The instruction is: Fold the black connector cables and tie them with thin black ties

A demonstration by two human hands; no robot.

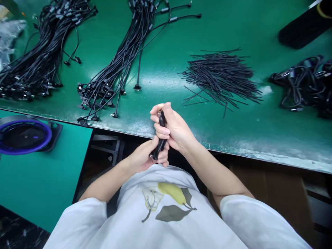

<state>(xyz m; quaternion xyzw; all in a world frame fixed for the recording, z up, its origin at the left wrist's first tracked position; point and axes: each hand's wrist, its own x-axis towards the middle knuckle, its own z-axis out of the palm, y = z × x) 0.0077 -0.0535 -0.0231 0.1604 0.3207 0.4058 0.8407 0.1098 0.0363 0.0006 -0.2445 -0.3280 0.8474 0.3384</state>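
Observation:
A black cable point(162, 120), folded into a compact bundle, is held upright between my two hands at the table's front edge. My right hand point(171, 126) wraps its fingers round the upper part, thumb pointing up. Just below, my left hand point(151, 154) grips the lower end, where a metal connector shows. Part of the bundle is hidden by my fingers. Beyond my hands lies a loose pile of short black twist ties point(220, 77). To the left, a long bunch of black cables point(127, 48) with connectors stretches across the green table.
Another heap of cables point(44, 52) lies at the far left, beside clear plastic bags point(11, 36). Folded cable bundles point(298, 84) sit at the right, below a thick black roll of strands point(301, 29). A purple-rimmed round device point(48, 138) stands on a lower green surface point(52, 176).

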